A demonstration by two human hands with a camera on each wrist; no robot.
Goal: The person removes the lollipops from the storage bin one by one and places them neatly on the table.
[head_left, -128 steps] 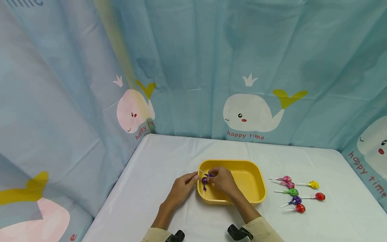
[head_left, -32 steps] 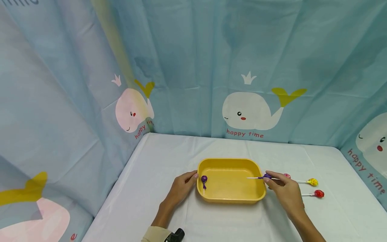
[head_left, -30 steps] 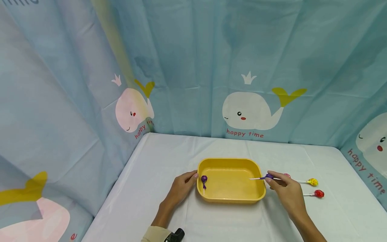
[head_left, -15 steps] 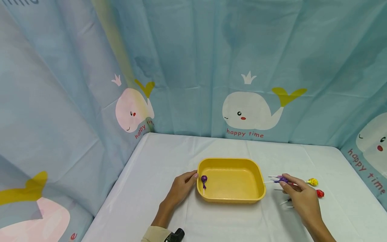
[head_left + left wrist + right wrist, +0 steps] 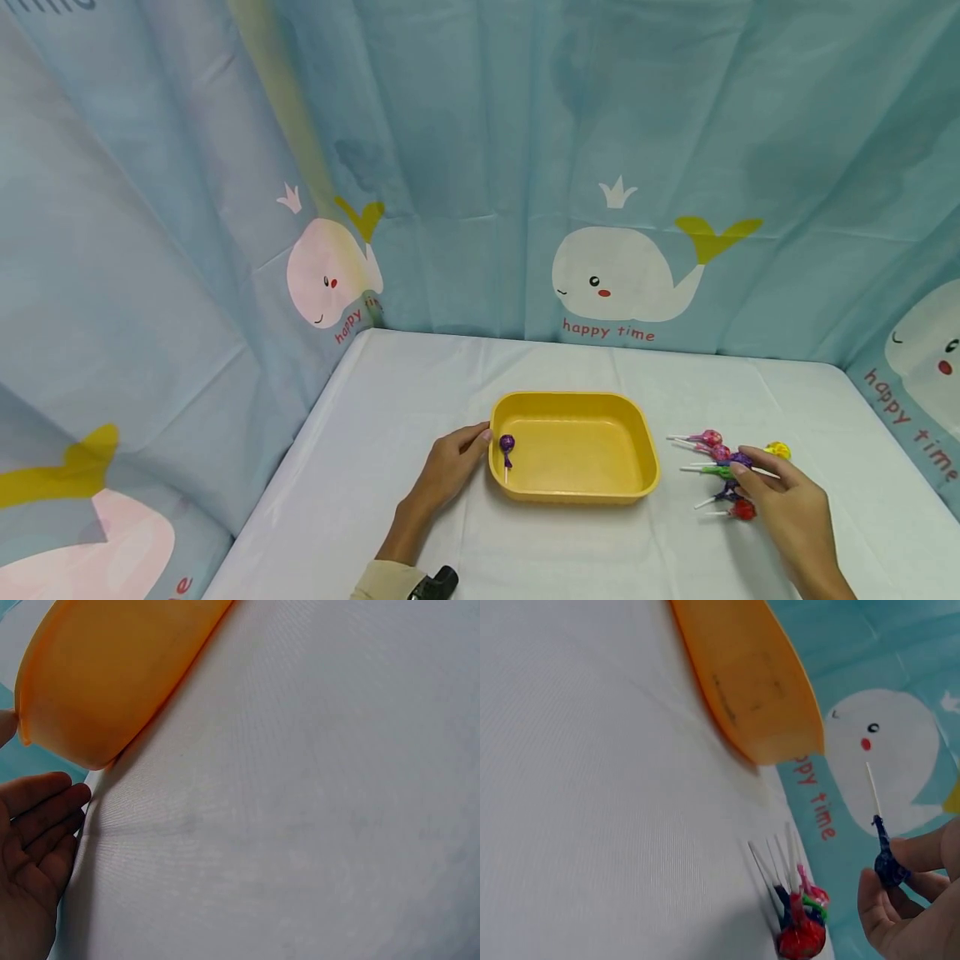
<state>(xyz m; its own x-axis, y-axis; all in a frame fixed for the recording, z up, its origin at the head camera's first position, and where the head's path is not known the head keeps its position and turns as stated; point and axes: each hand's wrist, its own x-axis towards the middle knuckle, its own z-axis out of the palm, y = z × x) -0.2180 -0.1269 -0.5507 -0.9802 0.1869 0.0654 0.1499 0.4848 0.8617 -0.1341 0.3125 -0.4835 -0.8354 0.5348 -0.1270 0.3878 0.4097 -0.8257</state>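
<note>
My right hand (image 5: 791, 504) pinches a purple-wrapped lollipop (image 5: 889, 864) by its candy end, its white stick pointing away from the fingers. It hovers over a group of lollipops on the table: two pink ones (image 5: 710, 437), a green one (image 5: 718, 472), a dark purple one (image 5: 727, 492) and a red one (image 5: 742, 509). The left hand (image 5: 448, 468) rests at the left end of a yellow tray (image 5: 577, 498); its thumb touches the rim, and the other fingers lie relaxed below it in the left wrist view. Inside the tray, near its left wall, lies another purple lollipop (image 5: 507, 443).
A yellow lollipop (image 5: 777, 451) lies behind the right hand, partly covered. White cloth covers the table (image 5: 420, 375). Blue curtains (image 5: 465, 167) with printed whales hang along its back and sides.
The right hand took one purple lollipop out of the tray and carried it rightward to the lollipops on the table. The left hand has stayed at the tray's left end.
</note>
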